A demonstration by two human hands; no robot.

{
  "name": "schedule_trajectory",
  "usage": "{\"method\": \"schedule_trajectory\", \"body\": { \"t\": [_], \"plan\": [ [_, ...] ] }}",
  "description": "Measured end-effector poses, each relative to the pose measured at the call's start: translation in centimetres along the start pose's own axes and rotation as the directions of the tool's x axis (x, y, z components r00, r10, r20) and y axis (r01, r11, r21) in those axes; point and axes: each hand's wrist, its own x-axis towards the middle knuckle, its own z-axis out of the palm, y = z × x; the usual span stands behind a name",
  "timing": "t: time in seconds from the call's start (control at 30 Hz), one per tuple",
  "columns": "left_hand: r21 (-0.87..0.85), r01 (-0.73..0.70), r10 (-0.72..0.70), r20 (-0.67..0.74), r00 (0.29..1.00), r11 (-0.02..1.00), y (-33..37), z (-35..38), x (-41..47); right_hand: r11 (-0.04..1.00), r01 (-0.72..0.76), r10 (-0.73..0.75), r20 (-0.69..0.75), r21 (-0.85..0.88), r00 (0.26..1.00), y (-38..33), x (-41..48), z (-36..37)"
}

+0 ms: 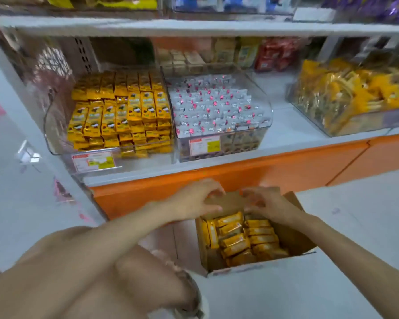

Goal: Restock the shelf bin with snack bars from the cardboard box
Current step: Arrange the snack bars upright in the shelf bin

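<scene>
An open cardboard box (295,240) stands on the floor below the shelf, holding several yellow snack bars (237,238) in rows. Both hands are at its far flap (230,202). My left hand (194,199) grips the flap's left part, fingers curled over its top edge and thumb on its near face. My right hand (267,202) holds the flap's right part with curled fingers, just above the bars. On the shelf above, a clear bin (55,125) is filled with matching yellow snack bars (122,113) stacked in rows.
A second clear bin (266,125) of white and pink wrapped sweets stands right of the yellow one. A third bin (309,111) with yellow packets is at far right. An orange base panel (274,173) runs under the shelf. My knee (115,284) is in the foreground.
</scene>
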Motion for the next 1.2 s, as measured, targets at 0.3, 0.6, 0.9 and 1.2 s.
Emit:
{"method": "schedule_trajectory", "body": {
  "t": [0.3, 0.6, 0.9, 1.2],
  "plan": [
    [0.087, 0.25, -0.264, 0.335, 0.904, 0.964, -5.2, 14.9, 9.9, 0.964, -0.222, 0.244, 0.154, -0.146, 0.958, 14.2, 0.4, 5.8],
    [0.212, 0.398, -0.447, 0.301, 0.842, 0.893, -10.9, 23.0, 13.0, 0.883, -0.353, 0.411, 0.148, -0.309, 0.899, 22.4, 3.7, 10.0],
    [0.327, 0.466, -0.532, 0.15, 0.833, 0.822, -13.5, 27.9, 14.4, 0.857, -0.297, 0.409, 0.206, -0.422, 0.889, 26.4, 5.3, 12.0],
    [0.434, 0.383, -0.437, 0.029, 0.899, 0.816, -14.3, 28.7, 14.6, 0.793, -0.179, 0.356, 0.205, -0.583, 0.911, 26.8, 6.4, 12.5]
  ]
}}
